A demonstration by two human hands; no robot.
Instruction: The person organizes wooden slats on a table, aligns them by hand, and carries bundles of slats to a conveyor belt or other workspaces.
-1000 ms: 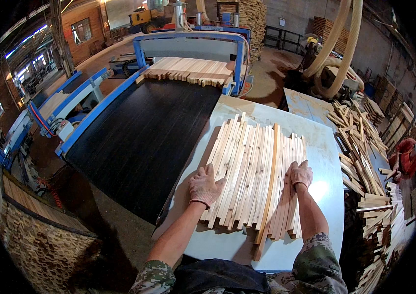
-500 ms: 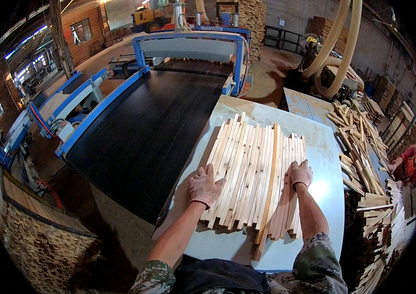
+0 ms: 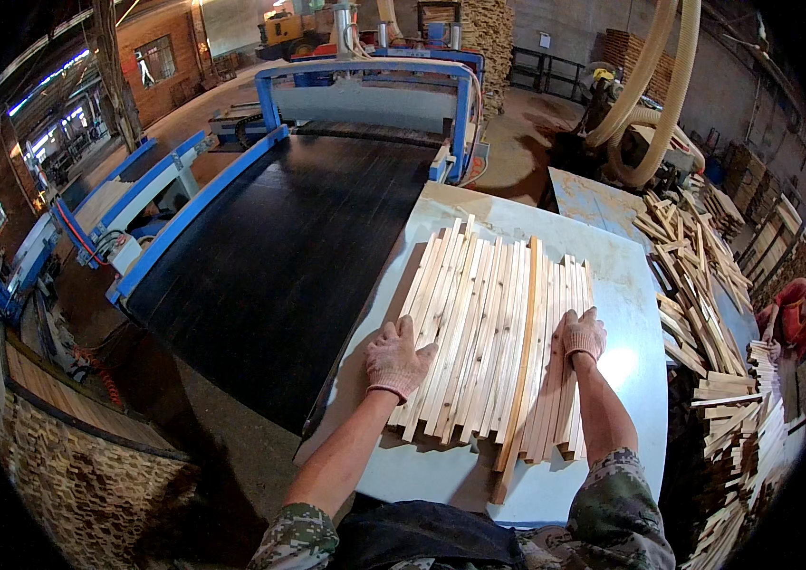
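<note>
A row of pale wooden strips [image 3: 479,332] lies side by side on a light grey tabletop [image 3: 636,399], their ends uneven. One strip [image 3: 523,366], darker and more orange, sticks out toward me past the others. My left hand [image 3: 398,361], in a pale knitted work glove, presses against the left side of the row with the thumb reaching onto it. On the opposite side, my gloved right hand [image 3: 582,334] grips the outer strips, fingers bent over the edge. The row is held between both hands; the fingertips are partly hidden.
Left of the table runs a wide black conveyor belt [image 3: 279,256] under a blue machine frame [image 3: 360,71]. Loose wooden strips [image 3: 698,275] are heaped at the right, where a person in red [image 3: 796,313] stands. Thick beige hoses [image 3: 655,95] hang behind. Stacked wood [image 3: 89,475] stands lower left.
My hands and the row of strips have barely moved. Pale wood visible beneath the machine frame earlier is now mostly out of sight. The person at the right has shifted posture.
</note>
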